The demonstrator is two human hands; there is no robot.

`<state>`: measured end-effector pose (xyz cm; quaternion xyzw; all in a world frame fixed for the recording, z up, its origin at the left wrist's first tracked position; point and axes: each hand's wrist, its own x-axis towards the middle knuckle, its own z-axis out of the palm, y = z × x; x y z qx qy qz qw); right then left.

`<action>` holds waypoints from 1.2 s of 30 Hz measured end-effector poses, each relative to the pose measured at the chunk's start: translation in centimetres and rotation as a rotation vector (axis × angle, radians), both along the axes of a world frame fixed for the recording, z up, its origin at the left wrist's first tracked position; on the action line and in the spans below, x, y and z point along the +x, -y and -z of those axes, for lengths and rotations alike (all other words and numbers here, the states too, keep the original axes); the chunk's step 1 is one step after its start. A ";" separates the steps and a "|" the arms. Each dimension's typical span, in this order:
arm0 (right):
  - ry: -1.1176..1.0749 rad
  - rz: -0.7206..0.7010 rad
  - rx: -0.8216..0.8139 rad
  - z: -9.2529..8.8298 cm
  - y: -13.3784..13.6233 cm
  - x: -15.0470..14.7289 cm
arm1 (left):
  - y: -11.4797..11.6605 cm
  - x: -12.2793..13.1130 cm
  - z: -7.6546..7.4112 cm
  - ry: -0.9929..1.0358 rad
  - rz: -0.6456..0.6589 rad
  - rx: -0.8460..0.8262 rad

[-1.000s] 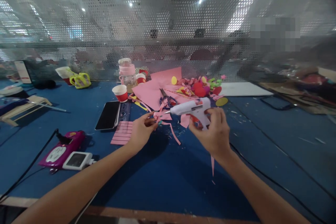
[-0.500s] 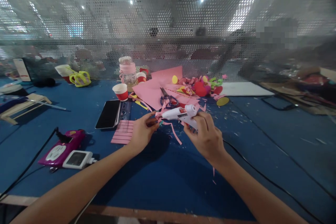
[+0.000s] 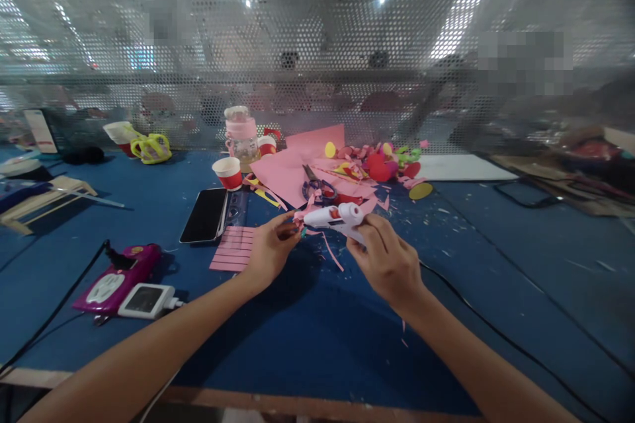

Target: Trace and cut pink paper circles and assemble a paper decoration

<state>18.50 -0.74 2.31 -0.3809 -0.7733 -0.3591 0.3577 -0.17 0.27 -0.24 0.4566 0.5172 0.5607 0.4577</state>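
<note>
Right grip (image 3: 389,258) closed around the handle of a white glue gun (image 3: 330,216); the gun points leftward from it, toward the left grip. Left grip (image 3: 270,246) pinches a small pink paper piece (image 3: 299,218) at its fingertips, right at the nozzle end; can't tell if the nozzle touches it. Thin pink strip (image 3: 333,254) hangs between the two grips, over the blue counter (image 3: 307,344). Scissors (image 3: 323,192) lie just beyond the gun, on the counter's paper clutter. Pink lined sheet (image 3: 231,249) just left of the left grip, phone (image 3: 203,216) beyond that, red-and-white cup (image 3: 228,174) farther out. Purple power strip (image 3: 129,268) well left of the left grip, white charger (image 3: 146,301) against it. Black cord (image 3: 489,327) runs right of the right grip.
</note>
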 end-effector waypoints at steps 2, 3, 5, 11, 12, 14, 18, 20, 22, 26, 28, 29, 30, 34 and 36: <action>0.029 0.014 0.027 -0.2 0.1 -0.1 | 0.0 0.0 0.1 -0.008 0.004 0.012; 0.037 0.017 0.039 -0.2 0.1 -0.1 | 0.0 0.0 0.1 -0.012 0.004 0.019; 0.045 0.011 0.051 -0.4 0.2 -0.1 | 0.0 0.0 0.2 -0.016 0.002 0.029; 0.053 -0.006 0.027 -0.5 0.4 0.0 | -0.1 -0.2 0.5 -0.043 0.014 0.080; 0.052 -0.010 0.027 -0.5 0.4 0.0 | -0.2 -0.2 0.5 -0.052 0.018 0.092; 0.048 -0.021 0.021 -0.4 0.4 0.0 | -0.2 -0.3 0.7 -0.073 0.022 0.105; 0.028 -0.039 0.005 -0.4 0.4 0.1 | -0.3 -0.3 0.8 -0.098 0.009 0.100; 0.011 -0.026 0.025 -0.3 0.3 0.0 | -0.2 -0.2 0.7 -0.089 0.010 0.094; 0.002 -0.017 0.048 -0.3 0.2 0.0 | -0.2 -0.2 0.6 -0.074 0.016 0.087; 0.025 -0.036 0.048 -0.4 0.2 -0.1 | -0.2 -0.1 0.5 -0.071 0.016 0.077; 0.029 -0.044 0.046 -0.5 0.2 -0.1 | -0.2 -0.1 0.6 -0.084 0.006 0.083; 0.027 -0.049 0.044 -0.6 0.3 -0.1 | -0.2 -0.2 0.6 -0.094 0.004 0.090; 0.023 -0.057 0.040 -0.6 0.3 -0.1 | -0.2 -0.2 0.6 -0.103 0.003 0.096; 0.023 -0.083 0.030 -0.7 0.4 -0.2 | -0.2 -0.3 0.6 -0.105 0.005 0.099; 0.024 -0.076 0.042 -0.7 0.3 -0.2 | -0.2 -0.3 0.6 -0.104 0.006 0.098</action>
